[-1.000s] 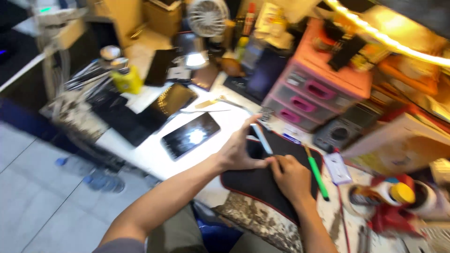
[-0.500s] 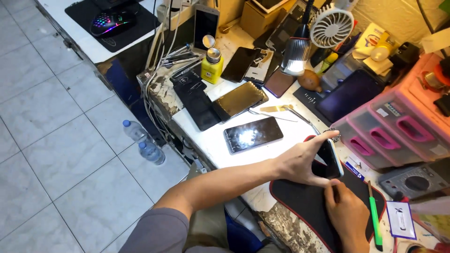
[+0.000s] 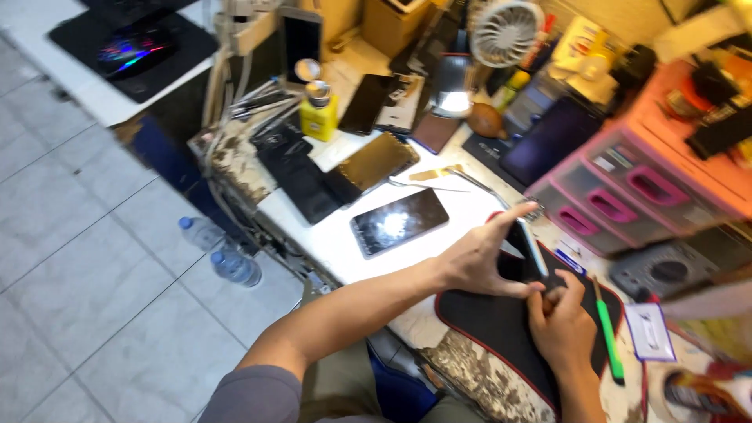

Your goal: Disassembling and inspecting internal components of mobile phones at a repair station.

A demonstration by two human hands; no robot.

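While my two hands meet over the black work mat with the red edge (image 3: pixel 501 329), the thing between them is a thin, dark slab-shaped phone (image 3: pixel 526 249) stood up on its long side, its pale edge catching the light. My left hand (image 3: pixel 479 262) is spread fairly wide, thumb reaching along the mat and fingers braced against the phone's near face. My right hand (image 3: pixel 561 325) is curled narrow, fingertips pinched at the phone's lower end on something small and dark; I cannot make out what it is.

I judge the phone light and stiff but fragile, with a glassy, slippery face, so it is best taken by its long edges rather than pressed on the flat, and not bent.

Just beside my right hand a green-handled tool (image 3: pixel 607 333) lies on the mat, and past it a small white card (image 3: pixel 648 333). Further up the white table (image 3: pixel 329 235) another phone lies flat with its shiny dark screen up (image 3: pixel 399 222), near a gold-coloured phone back (image 3: pixel 377 160) and a yellow squat bottle with a metal cap (image 3: pixel 319 113). A pink plastic drawer unit (image 3: pixel 627 196) stands to the right, a small white fan (image 3: pixel 505 31) at the back, and clear water bottles (image 3: pixel 223 254) lie on the tiled floor.
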